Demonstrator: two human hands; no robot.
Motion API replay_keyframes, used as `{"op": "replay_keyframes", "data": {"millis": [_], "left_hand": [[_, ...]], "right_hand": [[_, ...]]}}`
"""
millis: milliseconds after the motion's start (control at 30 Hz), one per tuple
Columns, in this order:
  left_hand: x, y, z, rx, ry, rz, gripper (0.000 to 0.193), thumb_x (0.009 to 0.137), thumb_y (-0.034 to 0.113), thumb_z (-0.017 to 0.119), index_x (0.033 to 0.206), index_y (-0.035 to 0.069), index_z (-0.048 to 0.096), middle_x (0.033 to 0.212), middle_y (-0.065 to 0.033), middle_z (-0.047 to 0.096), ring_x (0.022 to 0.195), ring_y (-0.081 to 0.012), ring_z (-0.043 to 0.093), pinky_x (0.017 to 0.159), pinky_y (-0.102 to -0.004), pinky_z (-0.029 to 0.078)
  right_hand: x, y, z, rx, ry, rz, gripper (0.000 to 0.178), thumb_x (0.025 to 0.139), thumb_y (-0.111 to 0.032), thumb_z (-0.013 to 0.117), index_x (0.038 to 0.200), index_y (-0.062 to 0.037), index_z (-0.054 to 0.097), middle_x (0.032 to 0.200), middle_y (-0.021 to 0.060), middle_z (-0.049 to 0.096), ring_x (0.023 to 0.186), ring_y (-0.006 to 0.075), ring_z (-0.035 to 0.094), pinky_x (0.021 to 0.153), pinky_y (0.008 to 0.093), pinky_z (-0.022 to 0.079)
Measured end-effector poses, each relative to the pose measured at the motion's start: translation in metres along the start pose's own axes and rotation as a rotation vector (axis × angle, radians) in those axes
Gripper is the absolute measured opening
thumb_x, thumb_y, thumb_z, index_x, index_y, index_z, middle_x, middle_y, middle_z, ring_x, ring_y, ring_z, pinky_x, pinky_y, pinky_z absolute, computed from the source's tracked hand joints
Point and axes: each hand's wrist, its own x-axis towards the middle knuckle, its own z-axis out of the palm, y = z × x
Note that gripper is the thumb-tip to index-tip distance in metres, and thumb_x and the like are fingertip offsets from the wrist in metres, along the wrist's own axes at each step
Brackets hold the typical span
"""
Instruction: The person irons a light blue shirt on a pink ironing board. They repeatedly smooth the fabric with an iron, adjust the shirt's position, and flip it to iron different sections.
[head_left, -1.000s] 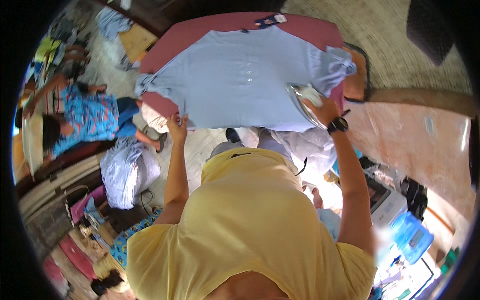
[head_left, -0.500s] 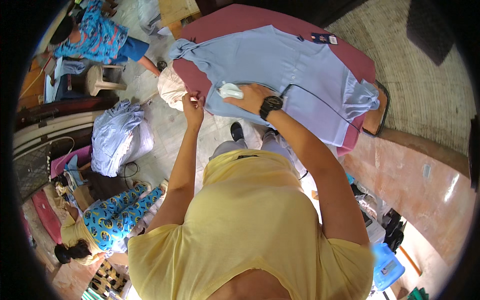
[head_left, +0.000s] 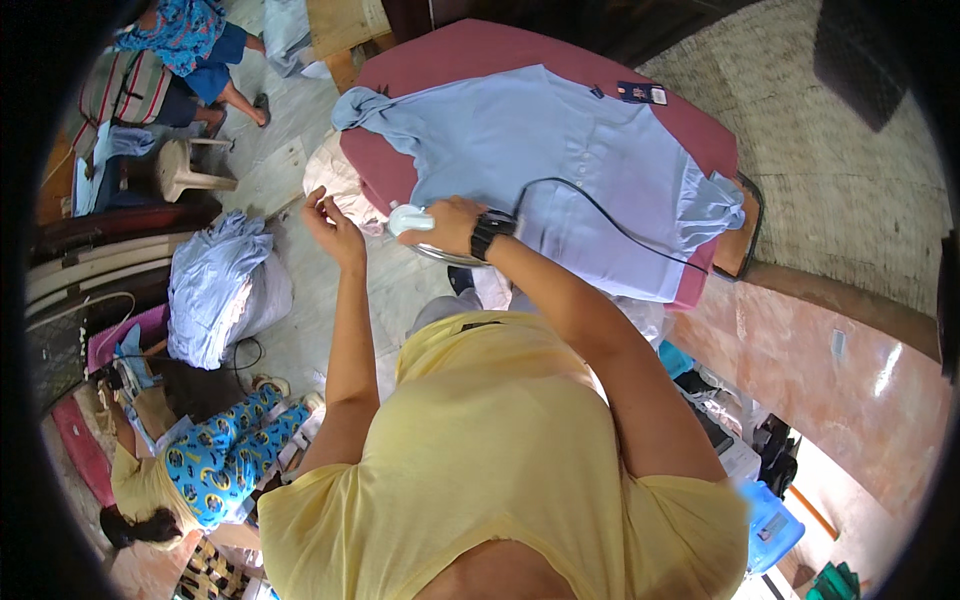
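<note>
My right hand (head_left: 455, 226), with a black watch on its wrist, is wrapped round the handle of a clothes iron (head_left: 410, 219). The iron's white front shows past my fingers, and its metal edge shows below them, at the near edge of the maroon ironing board (head_left: 440, 52). Over the board lies a light blue buttoned garment (head_left: 500, 120), one sleeve bunched at the left and the other gathered at the right. My left hand (head_left: 336, 234) is raised in the air left of the board, fingers apart and holding nothing, close to a cream cloth (head_left: 335, 178) hanging there.
A black cord (head_left: 610, 215) runs from the iron across the garment. A dark tag (head_left: 640, 93) lies at the far right of the board. To the left are a cloth pile (head_left: 215, 290) and a plastic stool (head_left: 180, 172). Other people are at the far left and lower left.
My right hand has brought the iron left and nearer me, off the garment to the board's edge. My left hand has left the board's edge and moved left. The person at far left has moved away.
</note>
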Motion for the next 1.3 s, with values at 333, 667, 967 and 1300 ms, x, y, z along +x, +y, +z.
{"op": "replay_keyframes", "data": {"millis": [333, 667, 967, 1300], "left_hand": [[-0.072, 0.021, 0.098, 0.438, -0.792, 0.567, 0.051, 0.097, 0.024, 0.047, 0.146, 0.009, 0.038, 0.155, -0.0071, 0.032, 0.145, -0.0270, 0.026, 0.116, -0.0510, 0.018], [-0.071, 0.010, 0.108, 0.404, -0.801, 0.488, 0.048, 0.103, 0.033, 0.034, 0.146, 0.011, 0.040, 0.155, -0.0049, 0.033, 0.146, -0.0272, 0.025, 0.118, -0.0524, 0.010], [-0.090, 0.077, 0.172, 0.223, -0.753, 0.534, 0.045, 0.102, 0.032, 0.038, 0.143, 0.012, 0.044, 0.155, -0.0071, 0.033, 0.146, -0.0325, 0.022, 0.116, -0.0569, 0.011], [-0.121, 0.079, 0.204, 0.458, -0.893, 0.718, 0.051, 0.100, 0.040, 0.043, 0.147, 0.021, 0.040, 0.157, -0.0026, 0.030, 0.146, -0.0305, 0.022, 0.116, -0.0557, 0.015]], "right_hand": [[0.020, 0.109, -0.016, 0.486, 0.761, 0.234, 0.055, 0.092, -0.052, 0.055, 0.100, 0.0009, 0.066, 0.076, 0.0200, 0.067, 0.067, 0.0335, 0.068, 0.060, 0.0424, 0.053], [0.114, 0.098, -0.090, 0.609, 0.909, 0.323, 0.058, 0.089, -0.050, 0.058, 0.095, 0.0069, 0.066, 0.090, 0.0319, 0.066, 0.089, 0.0446, 0.066, 0.076, 0.0487, 0.053], [-0.097, 0.167, -0.068, 0.450, 0.565, 0.225, 0.049, 0.088, -0.048, 0.065, 0.093, 0.0009, 0.070, 0.075, 0.0202, 0.068, 0.067, 0.0341, 0.067, 0.063, 0.0394, 0.051], [-0.140, 0.283, -0.085, 0.401, 0.934, 0.477, 0.056, 0.092, -0.052, 0.058, 0.093, 0.0021, 0.069, 0.075, 0.0230, 0.067, 0.069, 0.0323, 0.069, 0.064, 0.0401, 0.052]]}}
